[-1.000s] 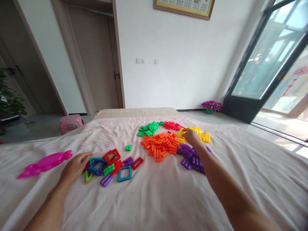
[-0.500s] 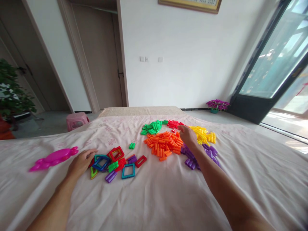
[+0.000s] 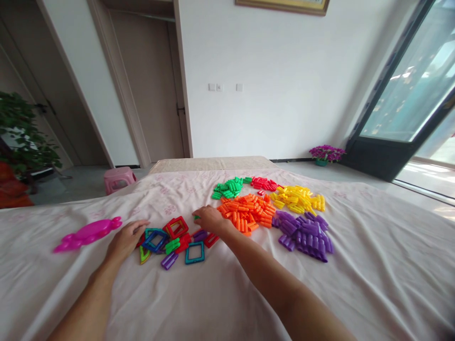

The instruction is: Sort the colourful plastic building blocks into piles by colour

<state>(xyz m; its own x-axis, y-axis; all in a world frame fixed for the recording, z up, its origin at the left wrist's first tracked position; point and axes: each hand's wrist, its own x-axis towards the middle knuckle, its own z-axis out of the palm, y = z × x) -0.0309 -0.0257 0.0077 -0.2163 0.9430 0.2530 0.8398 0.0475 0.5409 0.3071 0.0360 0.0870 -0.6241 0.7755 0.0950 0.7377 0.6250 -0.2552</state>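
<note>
My right hand (image 3: 209,219) has its fingers closed on a small green piece (image 3: 196,217), mostly covered by the fingertips. My left hand (image 3: 124,239) rests at the left edge of a mixed group of magnetic frames (image 3: 195,253) and tube pieces; what its curled fingers hold, if anything, is hidden. Piles sorted by colour lie right of the right hand: orange (image 3: 245,210), green (image 3: 229,188), red (image 3: 263,183), yellow (image 3: 298,199) and purple (image 3: 305,234). A purple piece (image 3: 169,261) lies in front of the mixed group.
A pink candy-shaped toy (image 3: 90,233) lies left of my left hand on the wrinkled cloth (image 3: 220,303). Beyond the bed stand a pink stool (image 3: 120,179) at the left and a pot of purple flowers (image 3: 325,154) at the right.
My right hand has moved left and nearer, from the red pile to the separate green piece. The view has shifted slightly; my left hand stays beside the mixed group.
</note>
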